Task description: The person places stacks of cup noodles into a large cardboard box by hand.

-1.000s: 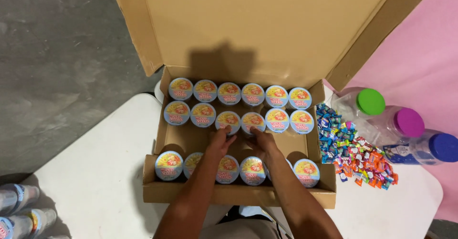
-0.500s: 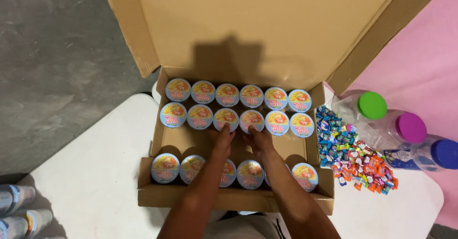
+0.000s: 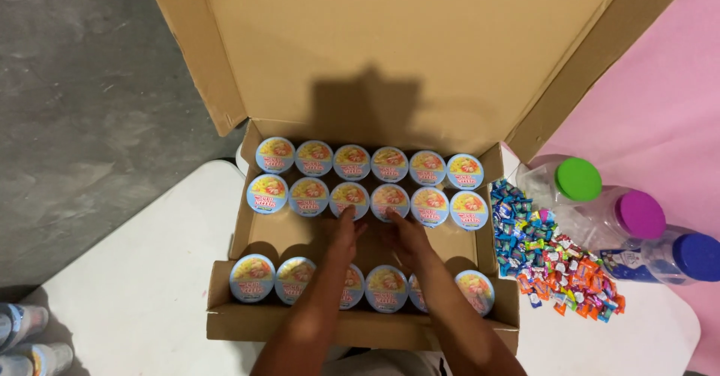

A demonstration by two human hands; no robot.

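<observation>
While reaching further up-frame than before | left hand (image 3: 346,230), right hand (image 3: 401,230) spread, touching middle-row noodle cups (image 3: 349,200) | cardboard box (image 3: 360,327) row gap unfilled

Both hands reach into an open brown cardboard box (image 3: 289,233) of round blue-lidded noodle cups (image 3: 311,196). The left hand (image 3: 346,230) and right hand (image 3: 401,233) touch middle-row cups. A heap of colourful wrapped candies (image 3: 547,260) lies beside the box.
</observation>
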